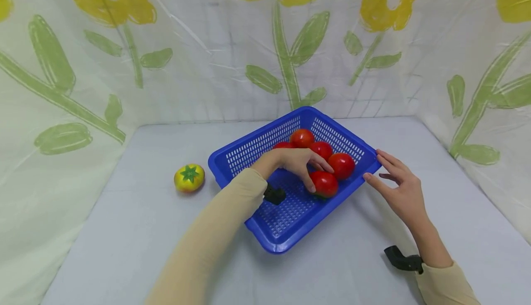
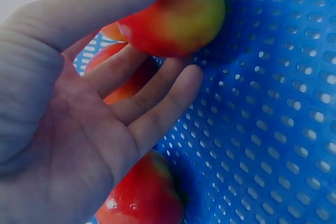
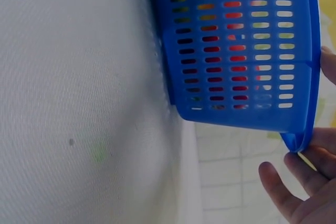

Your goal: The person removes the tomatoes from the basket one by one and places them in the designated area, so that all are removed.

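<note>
Several red tomato-like fruits lie in the blue basket (image 1: 286,245). Inside it, the left hand (image 1: 300,161) has its thumb and fingers round the nearest red fruit (image 1: 325,184); in the left wrist view the left hand (image 2: 79,124) holds thumb and forefinger at a red-and-yellow fruit (image 2: 178,17), its other fingers loosely extended. At the basket's right corner, the right hand (image 1: 400,190) touches the rim with thumb and fingertips. From the side, the right wrist view shows the right hand (image 3: 315,182) at the rim of the basket (image 3: 299,98), fingers under its corner.
A yellow-red fruit with a green star-shaped top (image 1: 189,178) lies on the pale table (image 1: 137,231), left of the basket. Behind the table hangs a white curtain (image 1: 199,88) with painted yellow flowers and green leaves.
</note>
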`<state>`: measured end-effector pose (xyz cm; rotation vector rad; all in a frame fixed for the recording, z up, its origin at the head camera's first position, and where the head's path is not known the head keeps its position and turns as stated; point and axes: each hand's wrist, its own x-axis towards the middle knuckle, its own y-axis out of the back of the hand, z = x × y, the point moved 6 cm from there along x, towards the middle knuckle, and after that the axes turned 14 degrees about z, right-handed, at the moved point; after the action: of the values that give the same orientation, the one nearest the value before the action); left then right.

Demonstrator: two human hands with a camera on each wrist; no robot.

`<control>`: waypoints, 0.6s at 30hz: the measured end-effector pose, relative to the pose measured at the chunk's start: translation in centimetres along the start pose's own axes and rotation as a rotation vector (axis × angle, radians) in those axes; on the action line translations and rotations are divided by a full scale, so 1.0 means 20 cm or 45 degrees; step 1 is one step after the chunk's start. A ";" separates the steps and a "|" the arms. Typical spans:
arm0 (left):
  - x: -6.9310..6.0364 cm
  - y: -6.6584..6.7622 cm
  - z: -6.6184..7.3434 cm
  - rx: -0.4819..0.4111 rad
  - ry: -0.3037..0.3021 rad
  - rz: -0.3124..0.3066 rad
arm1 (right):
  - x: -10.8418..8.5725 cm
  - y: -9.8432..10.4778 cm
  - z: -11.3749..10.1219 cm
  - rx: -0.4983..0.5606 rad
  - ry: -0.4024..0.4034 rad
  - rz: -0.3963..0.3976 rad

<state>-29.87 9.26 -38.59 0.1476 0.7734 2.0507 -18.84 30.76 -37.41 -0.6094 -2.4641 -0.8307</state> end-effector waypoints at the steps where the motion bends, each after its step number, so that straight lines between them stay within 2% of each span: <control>1: 0.00 0.00 0.00 -0.004 0.005 0.001 | 0.00 0.00 0.00 0.002 0.002 0.001; 9: -0.01 0.00 0.00 -0.021 0.021 -0.004 | 0.00 -0.01 0.00 0.005 0.001 -0.004; 18: -0.02 0.01 0.00 -0.055 0.007 -0.050 | 0.00 0.00 0.01 -0.003 0.005 0.005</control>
<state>-29.71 8.83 -38.37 0.1021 0.7294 2.0298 -18.93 30.82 -37.51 -0.6126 -2.4577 -0.8326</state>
